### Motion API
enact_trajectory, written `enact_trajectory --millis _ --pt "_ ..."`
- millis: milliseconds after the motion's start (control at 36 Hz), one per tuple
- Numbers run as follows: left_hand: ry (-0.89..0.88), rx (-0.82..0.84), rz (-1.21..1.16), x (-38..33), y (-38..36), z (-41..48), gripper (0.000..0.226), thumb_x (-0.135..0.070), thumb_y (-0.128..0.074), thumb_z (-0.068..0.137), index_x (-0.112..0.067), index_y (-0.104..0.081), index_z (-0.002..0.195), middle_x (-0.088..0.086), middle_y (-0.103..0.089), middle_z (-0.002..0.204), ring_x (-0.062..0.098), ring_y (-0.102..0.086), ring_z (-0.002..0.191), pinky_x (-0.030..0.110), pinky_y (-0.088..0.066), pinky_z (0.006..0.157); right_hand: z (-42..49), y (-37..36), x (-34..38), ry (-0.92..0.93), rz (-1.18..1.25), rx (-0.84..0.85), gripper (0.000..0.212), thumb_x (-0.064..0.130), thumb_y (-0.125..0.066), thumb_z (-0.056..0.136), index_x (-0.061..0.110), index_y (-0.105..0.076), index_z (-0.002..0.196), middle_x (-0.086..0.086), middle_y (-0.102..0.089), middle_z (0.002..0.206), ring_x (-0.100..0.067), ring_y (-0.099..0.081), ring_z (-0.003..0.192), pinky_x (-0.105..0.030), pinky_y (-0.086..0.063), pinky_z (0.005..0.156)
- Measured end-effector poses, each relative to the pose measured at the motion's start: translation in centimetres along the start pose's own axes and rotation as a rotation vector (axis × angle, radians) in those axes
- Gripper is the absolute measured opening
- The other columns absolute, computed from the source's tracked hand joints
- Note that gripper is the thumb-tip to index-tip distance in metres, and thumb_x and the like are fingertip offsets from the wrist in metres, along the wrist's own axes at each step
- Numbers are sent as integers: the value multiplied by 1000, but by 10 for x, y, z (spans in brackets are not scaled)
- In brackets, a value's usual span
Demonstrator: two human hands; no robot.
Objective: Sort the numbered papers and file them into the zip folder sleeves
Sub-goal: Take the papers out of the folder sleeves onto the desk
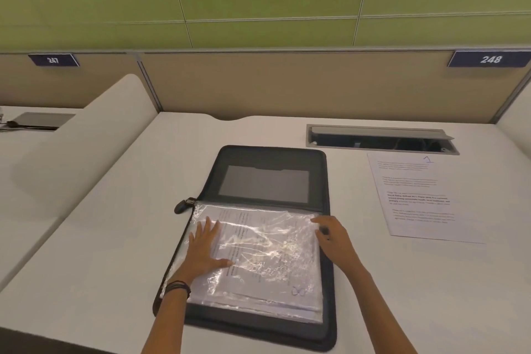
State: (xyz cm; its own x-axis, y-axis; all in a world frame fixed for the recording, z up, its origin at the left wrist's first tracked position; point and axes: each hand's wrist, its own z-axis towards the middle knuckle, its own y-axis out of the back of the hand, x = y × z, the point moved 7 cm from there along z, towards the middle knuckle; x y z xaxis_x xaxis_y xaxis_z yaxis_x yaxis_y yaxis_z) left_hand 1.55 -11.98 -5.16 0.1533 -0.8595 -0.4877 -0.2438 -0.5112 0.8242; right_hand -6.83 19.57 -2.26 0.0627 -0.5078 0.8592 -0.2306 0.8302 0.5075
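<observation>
Left grip (205,248) released, fingers spread flat on clear sleeves (267,261) holding papers (244,227) in open zip folder (267,158) mid-worktop (86,238). Right grip (333,238) at sleeves' right edge, curled; holding or not, can't tell. Sheet marked 1 (419,198) lies right of folder, apart.

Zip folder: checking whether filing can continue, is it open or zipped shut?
Open. The zip folder lies spread flat, its inside cover and clear sleeves showing; left hand rests on them.

Open-plan office, numbered desk signs (490,59), partition panels (287,83), cable tray (382,139)
</observation>
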Motion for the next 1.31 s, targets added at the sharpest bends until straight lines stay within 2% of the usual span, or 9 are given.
enact_trajectory --millis 111,250,528,694,861,972,1167,1250,1306 --pt "17 -96 -5 4 7 3 125 -105 -19 35 -49 32 134 1 35 145 21 35 134 43 24 107 4 5 -4 -36 -25 -16 22 10 -50 95 11 -58 116 1 -53 103 -11 -53 90 -4 -38 72" --pt "155 -225 11 13 19 10 148 -106 -14 30 -18 14 146 13 24 153 34 19 142 53 9 113 5 0 0 -62 80 108 22 9 -48 96 25 -58 107 -2 -63 90 -13 -63 76 -11 -51 67" --pt "203 -307 -85 23 38 19 148 -104 -25 32 -20 -1 152 11 -6 158 31 -6 146 52 -2 115 4 -6 25 -118 260 270 19 21 -49 96 16 -66 103 -5 -69 99 -20 -69 86 -23 -55 76" --pt "217 -439 -294 42 52 23 90 -54 -79 64 -14 -45 137 11 -56 128 32 -53 119 46 -44 101 10 4 40 -95 413 231 73 74 -62 64 17 -66 110 2 -72 102 -18 -68 95 -25 -55 77" --pt "240 -584 -508 36 80 12 37 -16 -65 88 -11 -58 123 8 -62 115 22 -58 96 33 -48 86 22 15 46 -85 575 125 46 46 -56 87 15 -60 121 2 -70 110 -19 -66 103 -22 -54 76" --pt "272 -588 -628 42 97 11 17 -17 -58 93 -20 -63 109 10 -67 106 25 -62 87 36 -53 79 29 16 43 -102 599 83 87 74 -66 59 16 -59 123 3 -69 113 -16 -66 103 -22 -54 80" --pt "253 -388 -1148 31 105 17 46 -44 -31 99 -14 -50 127 14 -63 113 29 -57 105 34 -47 82 33 19 36 -139 711 33 93 72 -74 50 12 -59 121 -2 -68 116 -19 -65 105 -25 -54 83" --pt "226 -285 -1298 35 102 27 62 -59 -22 94 -14 -45 131 13 -64 115 28 -59 110 36 -48 83 32 21 30 -180 731 19 44 44 -56 89 12 -58 120 -7 -64 122 -19 -65 104 -24 -55 80" --pt "202 -246 -1371 30 104 33 66 -61 -16 93 -14 -44 131 11 -72 97 19 -69 81 25 -53 62 31 22 25 -200 732 22 33 29 -41 97 13 -56 121 -7 -61 126 -16 -66 103 -22 -55 78"
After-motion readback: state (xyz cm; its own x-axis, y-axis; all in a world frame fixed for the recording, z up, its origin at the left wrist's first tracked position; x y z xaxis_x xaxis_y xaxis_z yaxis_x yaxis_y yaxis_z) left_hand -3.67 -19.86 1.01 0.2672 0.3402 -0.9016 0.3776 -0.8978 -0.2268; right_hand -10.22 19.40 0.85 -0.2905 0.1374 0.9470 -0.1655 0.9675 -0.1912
